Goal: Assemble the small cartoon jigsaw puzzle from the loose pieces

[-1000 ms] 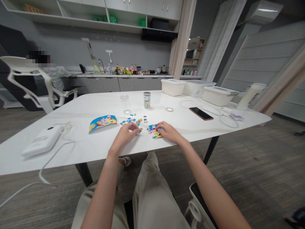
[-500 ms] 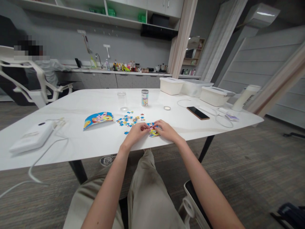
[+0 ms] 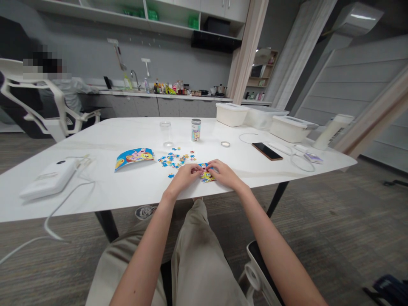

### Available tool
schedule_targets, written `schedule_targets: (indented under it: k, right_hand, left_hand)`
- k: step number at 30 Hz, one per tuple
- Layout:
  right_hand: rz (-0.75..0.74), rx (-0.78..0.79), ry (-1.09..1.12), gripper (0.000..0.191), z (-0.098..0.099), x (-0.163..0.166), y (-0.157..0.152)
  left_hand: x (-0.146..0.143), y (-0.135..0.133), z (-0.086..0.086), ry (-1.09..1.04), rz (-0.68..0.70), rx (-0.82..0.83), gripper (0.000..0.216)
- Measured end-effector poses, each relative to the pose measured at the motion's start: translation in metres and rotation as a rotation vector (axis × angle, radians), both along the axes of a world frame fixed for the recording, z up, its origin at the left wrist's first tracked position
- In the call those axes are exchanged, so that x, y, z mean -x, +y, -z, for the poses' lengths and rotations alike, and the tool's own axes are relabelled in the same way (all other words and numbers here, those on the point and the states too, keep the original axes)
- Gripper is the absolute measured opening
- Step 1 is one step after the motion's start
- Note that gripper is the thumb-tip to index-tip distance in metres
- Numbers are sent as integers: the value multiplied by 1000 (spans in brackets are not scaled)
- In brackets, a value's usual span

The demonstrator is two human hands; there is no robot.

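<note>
The table [image 3: 127, 134] bears three tubs [image 3: 232, 117], contents unclear. Left hand [image 3: 185, 177] and right hand [image 3: 225, 173] touch the puzzle [image 3: 208, 176] near its front edge, fingers bent; I cannot tell whether they pinch anything. Beyond stand a see-through jar [image 3: 166, 134] and a can [image 3: 196, 132].

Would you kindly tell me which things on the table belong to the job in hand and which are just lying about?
Belonging to the job, as far as I can judge:
partly joined puzzle, between left hand and right hand
loose puzzle pieces
curved cartoon picture
cartoon-printed canister, probably

Just lying about:
phone
white device
lidded storage boxes
white bottle
</note>
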State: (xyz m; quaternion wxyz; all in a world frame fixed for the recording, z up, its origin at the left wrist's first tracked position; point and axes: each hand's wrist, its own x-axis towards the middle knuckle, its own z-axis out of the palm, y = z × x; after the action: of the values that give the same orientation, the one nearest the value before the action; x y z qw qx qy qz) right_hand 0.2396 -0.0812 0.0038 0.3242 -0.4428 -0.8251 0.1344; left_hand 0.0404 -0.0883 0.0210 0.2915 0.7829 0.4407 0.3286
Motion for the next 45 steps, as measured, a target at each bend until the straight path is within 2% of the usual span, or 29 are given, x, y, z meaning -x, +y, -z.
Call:
schedule_targets:
  k: [9,14,19,23,28,45]
  right_hand:
    - [-12,-25,17,15,4,-1,3]
    - [-8,-16,13,16,3,-1,2]
    - [-14,-14,5,16,3,-1,2]
    - [-22,-25,12,16,3,-1,3]
    - [-24,-21,27,15,3,0,3]
    - [-31,-24,28,15,4,0,4]
  left_hand:
    - [-2,1,1,121,-47,-60,21]
    - [-2,-1,1,121,-58,-198,16]
    - [6,-25,7,246,-104,-383,19]
    - [10,-44,13,336,-31,-500,28]
    - [10,-49,14,437,37,-498,30]
    - [9,-52,12,496,27,-500,31]
